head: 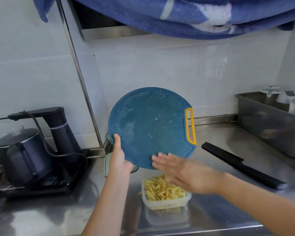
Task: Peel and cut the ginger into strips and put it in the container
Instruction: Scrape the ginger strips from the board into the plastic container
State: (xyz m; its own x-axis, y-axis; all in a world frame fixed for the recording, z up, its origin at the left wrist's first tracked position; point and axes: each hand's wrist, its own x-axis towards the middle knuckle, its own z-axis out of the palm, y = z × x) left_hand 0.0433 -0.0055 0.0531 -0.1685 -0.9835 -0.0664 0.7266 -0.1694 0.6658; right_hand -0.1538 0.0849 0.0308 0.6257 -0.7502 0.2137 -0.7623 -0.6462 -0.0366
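Above the clear container (162,204) of ginger strips (160,189), left hand (120,158) grips round blue board (150,125); right hand (182,174) spread.

Your right hand (186,176) is blurred and hides the ginger strips (157,189) at 2 o'clock of the container (167,204). The board (150,123) covers most of the green lid (106,166) at its 7 o'clock.

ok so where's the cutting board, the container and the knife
cutting board (150,126): head view, middle of its blue face
container (167,204): head view, its clear front wall
knife (249,167): head view, middle of its black length
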